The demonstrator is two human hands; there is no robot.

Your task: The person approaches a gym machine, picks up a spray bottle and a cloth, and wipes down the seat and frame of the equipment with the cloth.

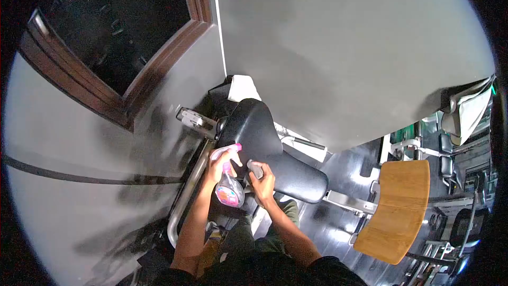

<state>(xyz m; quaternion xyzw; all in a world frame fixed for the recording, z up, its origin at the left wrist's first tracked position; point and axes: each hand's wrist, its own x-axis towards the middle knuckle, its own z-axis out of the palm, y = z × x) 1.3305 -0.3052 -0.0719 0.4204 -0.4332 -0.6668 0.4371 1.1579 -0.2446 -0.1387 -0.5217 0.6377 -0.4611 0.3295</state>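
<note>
My left hand (216,168) is closed around the neck of a spray bottle (228,190) with a pink and white trigger head and a clear body bearing a colourful label. The bottle tilts over the near side of a black padded bench (254,127). My right hand (263,184) is curled around a small grey item, perhaps a folded cloth (255,170), at the near edge of the bench pad. Its lower part is hidden by my fingers.
A white cloth (243,88) hangs behind the backrest. A metal tube frame (185,206) runs along the left, near the grey wall. To the right stands a wooden board (397,206), with gym equipment (447,159) beyond. A brown-framed window (127,108) is at upper left.
</note>
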